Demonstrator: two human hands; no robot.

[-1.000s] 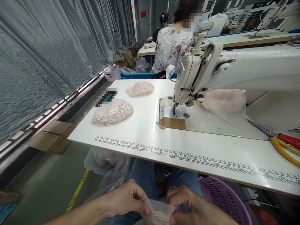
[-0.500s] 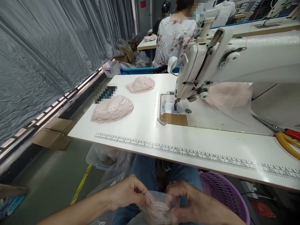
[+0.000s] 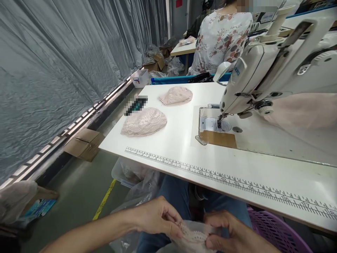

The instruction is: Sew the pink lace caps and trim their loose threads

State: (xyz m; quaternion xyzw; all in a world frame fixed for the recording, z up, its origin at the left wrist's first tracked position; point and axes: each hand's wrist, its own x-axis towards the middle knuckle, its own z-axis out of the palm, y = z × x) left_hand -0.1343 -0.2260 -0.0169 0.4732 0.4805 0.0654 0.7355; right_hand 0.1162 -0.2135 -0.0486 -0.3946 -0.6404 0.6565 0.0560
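Note:
Over my lap, below the table's front edge, a piece of sheer pale pink lace fabric (image 3: 194, 236) is stretched between my two hands. My left hand (image 3: 160, 218) pinches its left side between thumb and fingers. On its right side my right hand (image 3: 223, 232) grips the edge, thumb toward me. The lower part of the cloth runs out of the picture. On the white table (image 3: 179, 140) lie two pale pink lace cup-shaped pieces: a larger lace piece (image 3: 144, 122) at the left and a smaller lace piece (image 3: 177, 95) behind it.
A white sewing machine (image 3: 252, 73) stands at the table's right, pink sheer cloth (image 3: 300, 112) behind its needle. Below are a purple basket (image 3: 276, 232) and a plastic bin (image 3: 123, 172). A cardboard box (image 3: 85, 144) sits at left. Another person (image 3: 223, 38) sits beyond the table.
The view has swung left, so the table and machine appear farther right and the scissors are out of sight. Both hands still hold the lace fabric, its lace edge now showing more between them.

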